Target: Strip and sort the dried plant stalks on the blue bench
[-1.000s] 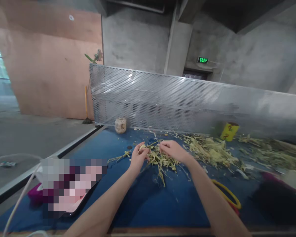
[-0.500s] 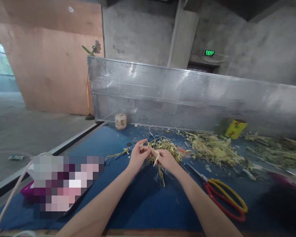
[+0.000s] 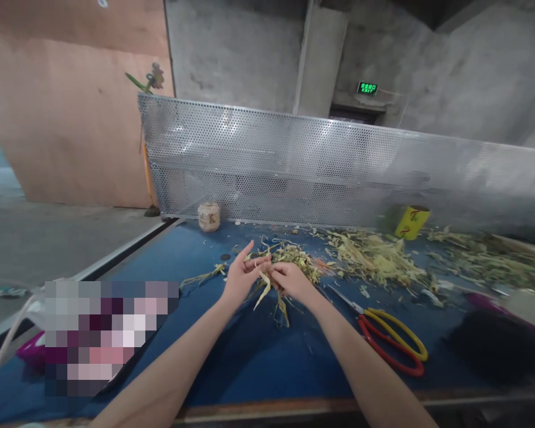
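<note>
Head view: the left hand (image 3: 243, 276) and right hand (image 3: 293, 282) met, fingertips pinched on a limp, tapering strip (image 3: 263, 291) above the blue table (image 3: 249, 374). Work appeared partway: this piece was in hand, while a crinkled clump (image 3: 299, 257) behind and a papery heap (image 3: 378, 258) rightward remained loose. Slim-bladed, loop-handled scissors (image 3: 364, 311) lay nearby.

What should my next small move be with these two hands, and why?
I'd probably draw the pale strip gently taut with the right hand while the left hand steadies it. Both hands meet at its upper end, and its lower end dangles loose below them. The scissors lie apart on the blue tabletop, so cutting seems less immediate.
</note>
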Demonstrator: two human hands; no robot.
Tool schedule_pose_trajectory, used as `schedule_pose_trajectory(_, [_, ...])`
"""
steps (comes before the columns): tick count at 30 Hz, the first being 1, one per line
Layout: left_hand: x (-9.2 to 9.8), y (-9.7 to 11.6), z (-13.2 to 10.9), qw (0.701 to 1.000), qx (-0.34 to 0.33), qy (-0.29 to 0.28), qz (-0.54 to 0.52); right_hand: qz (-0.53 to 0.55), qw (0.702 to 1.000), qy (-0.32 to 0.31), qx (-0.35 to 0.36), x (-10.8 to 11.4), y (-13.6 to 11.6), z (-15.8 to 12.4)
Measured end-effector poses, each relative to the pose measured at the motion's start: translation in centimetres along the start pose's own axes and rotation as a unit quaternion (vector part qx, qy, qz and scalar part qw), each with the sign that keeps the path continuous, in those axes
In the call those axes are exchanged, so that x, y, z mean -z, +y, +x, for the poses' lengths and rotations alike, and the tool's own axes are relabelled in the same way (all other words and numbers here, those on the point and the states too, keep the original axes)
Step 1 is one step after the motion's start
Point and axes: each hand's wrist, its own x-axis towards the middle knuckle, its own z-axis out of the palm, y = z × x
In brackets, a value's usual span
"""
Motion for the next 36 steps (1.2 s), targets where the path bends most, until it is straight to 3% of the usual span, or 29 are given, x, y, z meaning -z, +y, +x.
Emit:
schedule_pose_trajectory(4, [0.2,0.1,0.1,1.000,0.020,0.011,0.016,-0.048,0.995,-0.084,0.004,0.1,-0.4,-0.6])
schedule_pose_trajectory(8, [0.5,0.5,0.4,0.998,0.028,0.040,-0.032,-0.060,0.988,-0.140,0.022,0.6,-1.1,-1.2])
schedule_pose_trajectory(12, [0.8,1.0,0.7,0.995,0.022,0.076,-0.067,-0.040,0.990,-0.131,0.025,1.3,-1.7,-1.4])
schedule_pose_trajectory(16, [0.8,1.2,0.8,0.995,0.008,0.076,-0.062,-0.032,0.991,-0.127,0.000,1.8,-2.0,-1.6])
schedule_pose_trajectory(24, [0.7,1.4,0.7,0.997,-0.007,0.051,-0.063,-0.020,0.970,-0.240,-0.022,2.4,-2.0,-1.9])
schedule_pose_trajectory(31, [1.1,1.6,1.1,0.991,-0.036,0.094,-0.087,-0.015,0.974,-0.224,-0.018,2.3,-1.6,-1.6])
schedule_pose_trajectory(36, [0.7,1.8,0.5,0.996,-0.010,0.069,-0.054,-0.051,0.970,-0.234,-0.037,2.6,-2.0,-1.9])
